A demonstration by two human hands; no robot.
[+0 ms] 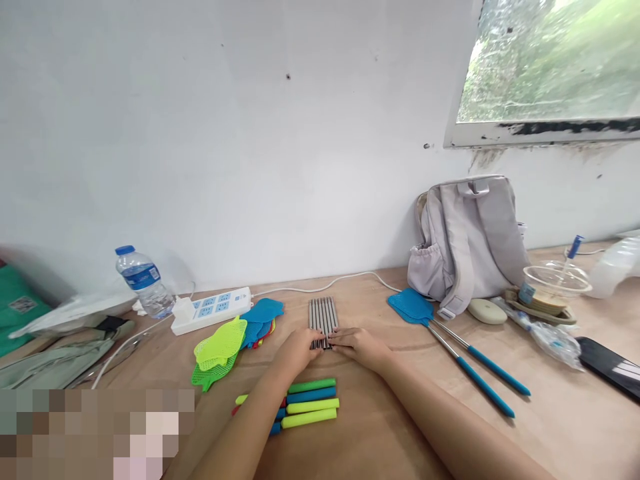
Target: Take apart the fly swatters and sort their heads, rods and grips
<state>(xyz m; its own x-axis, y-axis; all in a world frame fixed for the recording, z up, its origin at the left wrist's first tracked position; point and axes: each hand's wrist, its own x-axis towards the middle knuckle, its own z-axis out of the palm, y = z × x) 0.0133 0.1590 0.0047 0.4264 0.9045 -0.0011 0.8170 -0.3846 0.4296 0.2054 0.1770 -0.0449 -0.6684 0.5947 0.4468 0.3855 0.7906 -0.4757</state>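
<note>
Side by side on the table lie several silver metal rods [323,313], their far ends pointing toward the wall. My left hand [299,348] is closed at their near left end, with its fingertips against them. From the right, my right hand [357,345] has its fingers pressed onto the near ends of the same rods. The hands partly cover the near ends. Below them are handle grips in green, blue and yellow [311,405], several in number, some hidden behind my left forearm. Left of the hands are stacked mesh fly swatter heads in yellow [223,343], green and blue.
Two blue fly swatters [473,360] with metal shafts lie at right, near a grey backpack [470,240]. A white power strip [213,310] and a water bottle [144,283] are at back left. A plastic cup [550,287] and black phone [610,367] are at far right.
</note>
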